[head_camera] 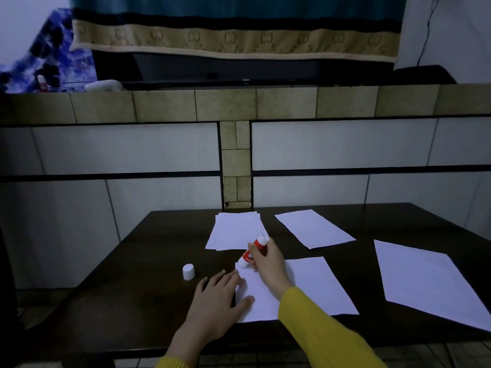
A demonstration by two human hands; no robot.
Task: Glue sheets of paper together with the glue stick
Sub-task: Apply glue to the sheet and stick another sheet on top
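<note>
Glue stick (pixel 252 251), red and white, uncapped: your right hand (pixel 267 261) grips its barrel with fingers curled round it, the tube tilted so that its lower tip meets the far left corner of the sheet of paper (pixel 305 285) lying under both hands. Your left hand (pixel 216 304) lies flat with fingers straight and spread, its fingertips and thumb pressing the left edge of that same sheet, the palm resting on the dark table (pixel 148 261); it holds nothing. White cap (pixel 188 271): stands upright on the table, just left of and beyond your left hand, apart from every sheet. Stack of sheets (pixel 233 231): lies beyond your right hand, its edges slightly fanned; the upper end of the glue stick overlaps its near right corner in this view, though you cannot tell whether they touch. Single sheet (pixel 314 228): lies beyond and to the right of your right hand, apart from the stack. Large sheet (pixel 430 282): lies well to the right of both hands, near the table's right edge. Yellow sleeves (pixel 326 333) cover both of your forearms. Tiled wall (pixel 239 104): rises beyond the far edge of the table, with a patterned curtain (pixel 233 38) hanging above it.
</note>
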